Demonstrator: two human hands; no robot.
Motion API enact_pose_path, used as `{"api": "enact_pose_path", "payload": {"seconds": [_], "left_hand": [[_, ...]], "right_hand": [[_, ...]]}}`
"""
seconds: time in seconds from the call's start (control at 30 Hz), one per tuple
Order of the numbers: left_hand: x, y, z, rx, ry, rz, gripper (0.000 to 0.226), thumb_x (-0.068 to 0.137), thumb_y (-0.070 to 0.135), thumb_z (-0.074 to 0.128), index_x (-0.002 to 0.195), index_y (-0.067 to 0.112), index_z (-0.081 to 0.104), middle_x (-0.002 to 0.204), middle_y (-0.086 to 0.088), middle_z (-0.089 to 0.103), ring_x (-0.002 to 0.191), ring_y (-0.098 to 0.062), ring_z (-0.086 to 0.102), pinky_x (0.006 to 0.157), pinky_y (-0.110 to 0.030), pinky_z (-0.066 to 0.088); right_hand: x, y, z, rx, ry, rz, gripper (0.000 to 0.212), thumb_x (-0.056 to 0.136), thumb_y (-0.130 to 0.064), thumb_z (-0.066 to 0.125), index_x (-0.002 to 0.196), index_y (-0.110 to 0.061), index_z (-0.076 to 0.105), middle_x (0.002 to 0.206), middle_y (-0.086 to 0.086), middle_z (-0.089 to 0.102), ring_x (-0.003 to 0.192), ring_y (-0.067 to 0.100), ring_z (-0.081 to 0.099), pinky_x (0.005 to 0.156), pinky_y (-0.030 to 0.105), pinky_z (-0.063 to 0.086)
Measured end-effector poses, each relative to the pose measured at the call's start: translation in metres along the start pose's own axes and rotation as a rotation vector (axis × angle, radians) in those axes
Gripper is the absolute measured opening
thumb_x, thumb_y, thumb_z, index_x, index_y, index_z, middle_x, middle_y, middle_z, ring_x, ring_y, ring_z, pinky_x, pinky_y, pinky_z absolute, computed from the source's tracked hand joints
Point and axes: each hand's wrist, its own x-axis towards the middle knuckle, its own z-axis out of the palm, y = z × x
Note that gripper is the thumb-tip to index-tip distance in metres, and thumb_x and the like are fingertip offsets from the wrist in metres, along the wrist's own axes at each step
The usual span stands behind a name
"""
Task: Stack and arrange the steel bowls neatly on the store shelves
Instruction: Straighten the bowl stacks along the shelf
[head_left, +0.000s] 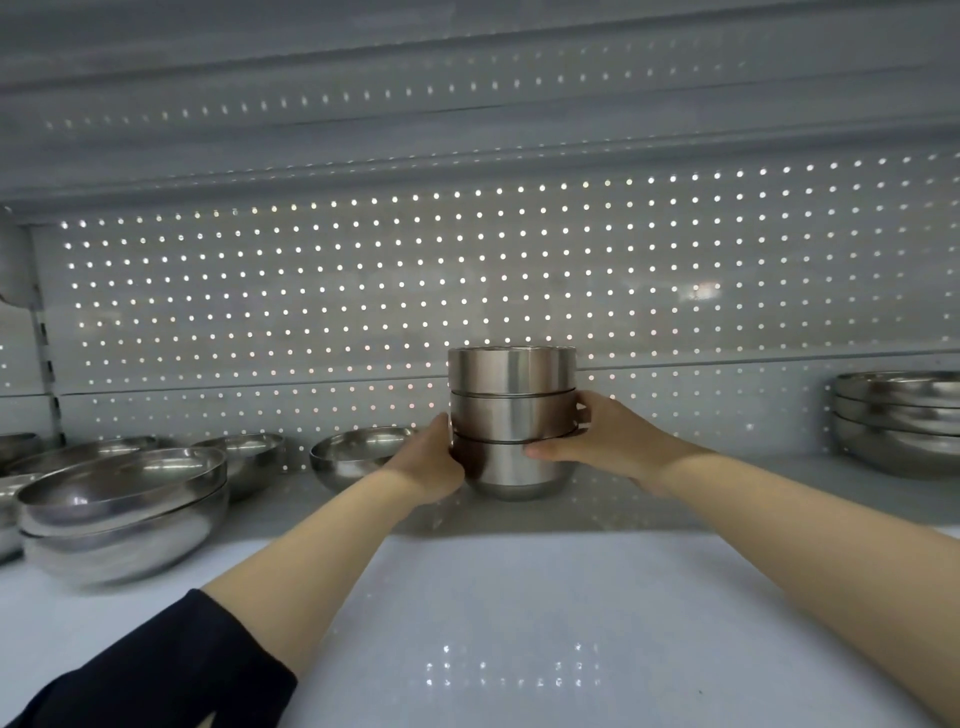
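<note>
A stack of three straight-sided steel bowls (511, 410) stands upright near the back of the grey shelf (519, 613). My left hand (428, 465) presses against the stack's lower left side. My right hand (605, 434) wraps around its right side, thumb across the front of the lowest bowl. Both hands grip the stack. Its rounded base appears to rest on the shelf surface.
Wide shallow steel bowls sit nested at the left front (124, 512), with single bowls behind them (244, 457) and one just left of my left hand (358, 452). Another nested pile (898, 421) stands at the far right. A perforated back panel (363, 291) closes the shelf.
</note>
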Motion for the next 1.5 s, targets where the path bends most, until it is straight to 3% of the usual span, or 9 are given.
{"api": "enact_pose_path", "payload": {"seconds": [0.13,0.4,0.57,0.73,0.83,0.93,1.17,1.33,1.5], "left_hand": [[-0.002,0.002,-0.002,-0.047,0.004,0.028,0.049,0.077,-0.005,0.042,0.118,0.022,0.037,0.092,-0.012,0.062,0.074,-0.023,0.054,0.052,-0.023,0.042],[-0.002,0.001,0.001,-0.034,0.003,0.032,0.050,0.078,-0.004,0.039,0.120,0.022,0.038,0.084,-0.001,0.056,0.071,-0.015,0.052,0.051,-0.022,0.040],[-0.001,0.000,0.002,-0.046,0.018,0.032,0.049,0.077,-0.003,0.040,0.117,0.024,0.038,0.079,0.002,0.055,0.068,-0.013,0.052,0.049,-0.022,0.038],[0.003,-0.003,0.004,-0.061,0.033,-0.005,0.041,0.076,-0.004,0.041,0.113,0.013,0.046,0.096,-0.006,0.061,0.085,-0.024,0.056,0.055,-0.024,0.041],[0.006,-0.007,0.007,-0.046,0.034,-0.044,0.032,0.078,-0.004,0.041,0.105,0.005,0.057,0.104,-0.012,0.063,0.091,-0.026,0.058,0.067,-0.025,0.045],[0.006,-0.010,0.011,-0.011,0.043,-0.038,0.031,0.079,-0.003,0.043,0.104,0.005,0.060,0.108,-0.013,0.063,0.102,-0.029,0.058,0.075,-0.026,0.043],[0.008,-0.012,0.019,0.066,0.145,0.007,0.025,0.083,0.000,0.043,0.100,0.005,0.060,0.110,-0.013,0.064,0.104,-0.028,0.058,0.075,-0.022,0.038],[0.009,-0.013,0.023,0.094,0.190,0.001,0.028,0.082,0.002,0.045,0.106,0.004,0.059,0.115,-0.013,0.062,0.110,-0.028,0.054,0.081,-0.024,0.040],[0.011,-0.013,0.023,0.143,0.209,0.027,0.021,0.081,0.003,0.047,0.097,0.006,0.061,0.107,-0.013,0.065,0.102,-0.028,0.057,0.072,-0.023,0.036]], "right_hand": [[-0.001,-0.002,0.005,0.043,0.067,-0.006,0.059,0.068,-0.035,0.082,0.119,-0.024,0.053,0.106,-0.016,0.060,0.102,0.002,0.057,0.085,0.023,0.048],[-0.002,-0.003,0.008,0.049,0.110,-0.028,0.064,0.066,-0.032,0.084,0.121,-0.018,0.054,0.114,-0.009,0.060,0.108,0.008,0.055,0.085,0.023,0.044],[-0.003,-0.004,0.007,0.033,0.085,-0.027,0.055,0.066,-0.033,0.084,0.111,-0.025,0.053,0.098,-0.022,0.055,0.091,-0.009,0.051,0.070,0.014,0.042],[-0.003,-0.001,0.005,0.000,0.049,0.000,0.051,0.066,-0.029,0.085,0.107,-0.025,0.056,0.101,-0.015,0.062,0.093,-0.003,0.059,0.075,0.016,0.046],[-0.003,0.003,0.004,-0.047,-0.011,0.001,0.038,0.065,-0.021,0.085,0.088,-0.032,0.057,0.088,-0.022,0.063,0.075,-0.014,0.059,0.059,0.003,0.044],[-0.003,0.003,0.003,-0.070,-0.002,-0.013,0.040,0.065,-0.021,0.086,0.083,-0.035,0.053,0.083,-0.025,0.060,0.070,-0.017,0.055,0.053,0.002,0.042],[-0.003,0.002,0.004,-0.131,0.016,-0.018,0.051,0.059,-0.031,0.088,0.098,-0.035,0.054,0.095,-0.021,0.061,0.087,-0.005,0.059,0.066,0.012,0.043],[-0.001,0.002,0.004,-0.188,0.069,-0.051,0.093,0.055,-0.037,0.089,0.132,-0.023,0.038,0.110,-0.017,0.055,0.106,0.009,0.057,0.089,0.027,0.045],[-0.001,0.004,0.002,-0.183,0.076,-0.041,0.103,0.053,-0.039,0.089,0.136,-0.024,0.030,0.113,-0.015,0.052,0.107,0.010,0.055,0.086,0.024,0.041]]}}
